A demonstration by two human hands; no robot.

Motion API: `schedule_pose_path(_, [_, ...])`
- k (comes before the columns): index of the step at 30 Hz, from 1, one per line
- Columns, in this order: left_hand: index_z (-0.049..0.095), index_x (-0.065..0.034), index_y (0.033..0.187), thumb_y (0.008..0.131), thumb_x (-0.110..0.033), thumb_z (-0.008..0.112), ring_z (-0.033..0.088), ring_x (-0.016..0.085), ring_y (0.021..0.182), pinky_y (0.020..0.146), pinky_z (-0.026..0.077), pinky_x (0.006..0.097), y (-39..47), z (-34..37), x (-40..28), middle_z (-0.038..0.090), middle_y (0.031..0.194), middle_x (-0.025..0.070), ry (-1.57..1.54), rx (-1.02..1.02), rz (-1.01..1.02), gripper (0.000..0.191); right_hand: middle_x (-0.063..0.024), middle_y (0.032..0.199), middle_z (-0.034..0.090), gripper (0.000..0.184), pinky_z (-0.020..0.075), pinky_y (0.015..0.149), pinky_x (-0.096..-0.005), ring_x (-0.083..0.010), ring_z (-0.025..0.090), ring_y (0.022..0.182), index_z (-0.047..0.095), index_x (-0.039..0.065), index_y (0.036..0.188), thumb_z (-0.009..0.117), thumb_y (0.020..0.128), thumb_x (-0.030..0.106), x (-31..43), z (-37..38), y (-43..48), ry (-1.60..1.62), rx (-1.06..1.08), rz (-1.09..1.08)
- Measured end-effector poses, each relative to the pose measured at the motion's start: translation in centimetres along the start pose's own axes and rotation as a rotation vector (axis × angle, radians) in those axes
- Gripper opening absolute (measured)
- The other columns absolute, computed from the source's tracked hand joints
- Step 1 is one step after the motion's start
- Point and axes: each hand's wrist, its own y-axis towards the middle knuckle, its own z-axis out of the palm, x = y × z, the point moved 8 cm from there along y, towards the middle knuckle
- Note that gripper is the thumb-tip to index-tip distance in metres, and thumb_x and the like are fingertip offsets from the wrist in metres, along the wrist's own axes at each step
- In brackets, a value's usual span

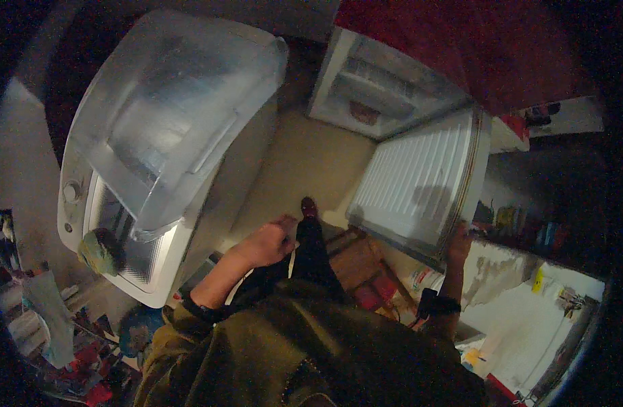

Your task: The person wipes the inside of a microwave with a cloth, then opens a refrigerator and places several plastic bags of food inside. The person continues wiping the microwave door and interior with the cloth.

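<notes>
My right hand (459, 246) grips the outer edge of a white appliance door (413, 175), which stands open with its ribbed inner panel facing me. The door belongs to a refrigerator or freezer with a dark red outside (459, 46). Inside its pale compartment (334, 86) a see-through drawer or shelf shows, with something brownish in it. My left hand (271, 241) hangs in front of my legs, fingers curled, with no object visible in it. Its palm is turned away. A dark strap or device (436, 302) sits on my right wrist.
At left stands a white appliance (171, 285) with a knob (72, 191). A translucent plastic lid or bin (189, 91) covers much of its top, and a greenish cloth-like lump (100, 252) lies near its front. A wooden chair or frame (357, 259) stands below the door. Clutter (72, 351) fills the lower left.
</notes>
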Motion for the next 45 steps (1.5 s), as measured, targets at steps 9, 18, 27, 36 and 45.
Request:
schedule_pose_path(9, [0.047, 0.0042, 0.129, 0.086, -0.022, 0.065, 0.053, 0.041, 0.113, 0.095, 0.045, 0.0425, -7.6, -3.4, -1.1, 0.051, 0.129, 0.0239, -0.039, -0.097, 0.091, 0.053, -0.0102, 0.109, 0.062, 0.060, 0.0494, 0.073, -0.0409, -0.0272, 0.062, 0.093, 0.055, 0.000, 0.121, 0.050, 0.093, 0.053, 1.0, 11.3, 0.8, 0.765, 0.559, 0.093])
schedule_pose_path(18, [0.046, 0.0022, 0.132, 0.089, -0.026, 0.062, 0.047, 0.037, 0.126, 0.107, 0.036, 0.0410, -12.7, -6.0, -1.6, 0.048, 0.136, 0.0219, -0.254, -0.241, 0.029, 0.054, -0.0138, 0.114, 0.056, 0.063, 0.0523, 0.075, -0.0545, -0.0316, 0.057, 0.098, 0.041, 0.004, 0.132, 0.050, 0.093, 0.053, 23.9, 15.3, -4.8, 0.960, 0.981, -0.183])
schedule_pose_path(27, [0.048, 0.0020, 0.130, 0.087, -0.021, 0.064, 0.058, 0.039, 0.104, 0.089, 0.048, 0.0410, -13.1, -7.9, -1.9, 0.055, 0.123, 0.0232, -0.308, -0.556, -0.139, 0.052, -0.0312, 0.134, 0.033, 0.080, 0.0518, 0.084, -0.0587, -0.0443, 0.055, 0.104, 0.014, 0.001, 0.146, 0.052, 0.094, 0.047, 37.7, 20.5, 5.0, 0.913, 0.888, -0.089])
schedule_pose_path(36, [0.051, -0.0068, 0.131, 0.091, -0.023, 0.063, 0.059, 0.027, 0.110, 0.093, 0.048, 0.0386, -18.4, -8.5, -1.0, 0.059, 0.125, 0.0136, -0.612, -0.851, -0.470, 0.045, -0.0195, 0.103, 0.057, 0.072, 0.0545, 0.086, -0.0421, -0.0325, 0.060, 0.094, 0.020, 0.007, 0.149, 0.054, 0.094, 0.040, 46.2, 21.4, 8.8, 0.884, 1.162, -0.395])
schedule_pose_path(45, [0.066, -0.0033, 0.108, 0.088, -0.022, 0.065, 0.065, 0.019, 0.081, 0.075, 0.051, 0.0304, -35.5, -10.6, 7.4, 0.069, 0.089, 0.0089, -0.264, -1.678, -0.855, 0.027, -0.0171, 0.125, 0.049, 0.072, 0.0543, 0.083, -0.0434, -0.0342, 0.060, 0.103, 0.025, 0.002, 0.145, 0.064, 0.090, 0.028, 44.2, 21.2, 6.0, 0.636, 0.990, -0.519])
